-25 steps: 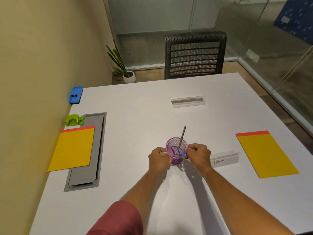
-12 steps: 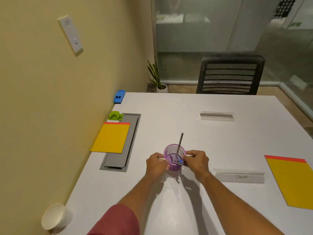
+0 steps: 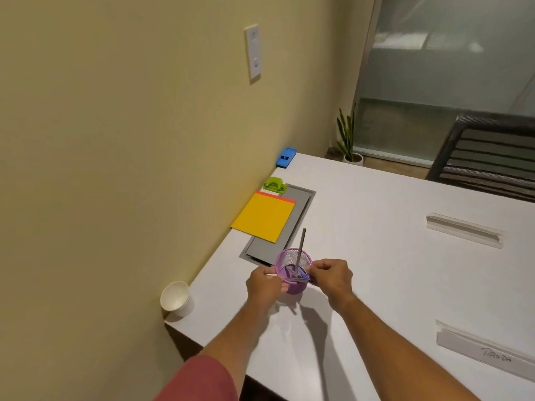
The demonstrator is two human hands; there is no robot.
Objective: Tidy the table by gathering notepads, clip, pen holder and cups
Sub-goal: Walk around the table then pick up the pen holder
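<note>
A purple mesh pen holder (image 3: 293,261) with a grey pen (image 3: 301,247) standing in it is held above the white table (image 3: 376,227). My left hand (image 3: 265,285) grips its left rim and my right hand (image 3: 331,280) grips its right rim. A yellow notepad (image 3: 265,217) with a red top edge lies by the wall, partly over a grey cable hatch (image 3: 292,224). A green clip (image 3: 274,185) sits just beyond the notepad. A white paper cup (image 3: 175,299) stands on the table's near left corner.
A blue block (image 3: 286,157) lies at the far left edge by the wall. Two white name-card holders (image 3: 464,230) (image 3: 486,353) lie to the right. A black mesh chair (image 3: 489,157) and a potted plant (image 3: 348,143) stand beyond the table.
The view has swung left, bringing the paper cup and the wall into sight and losing the right notepad. Both hands still hold the pen holder, now closer to the cable hatch.
</note>
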